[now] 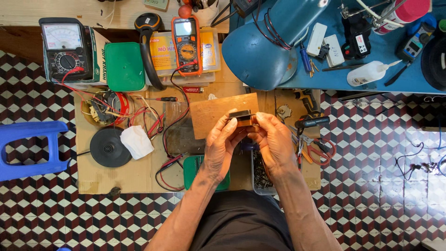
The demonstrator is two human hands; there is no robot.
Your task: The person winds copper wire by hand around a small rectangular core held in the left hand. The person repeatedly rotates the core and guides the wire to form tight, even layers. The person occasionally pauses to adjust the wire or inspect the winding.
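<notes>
My left hand (222, 142) and my right hand (274, 139) are raised together over the cardboard sheet (97, 179) on the floor. Between their fingertips they pinch a small dark, boxy component (241, 116) with a brownish body; both thumbs and forefingers press on its edges. Directly behind it lies a flat wooden board (211, 111). Under my wrists sit a green case (193, 167) and a clear tub of small metal parts (261, 176), partly hidden by my arms.
An orange digital multimeter (186, 39) and an analog meter (62, 44) stand at the back, with a green lid (124, 65), red and black leads, a black disc (110, 147), white cloth (136, 142). Blue lamp shade (260, 51), pliers (316, 148), blue stool (28, 148).
</notes>
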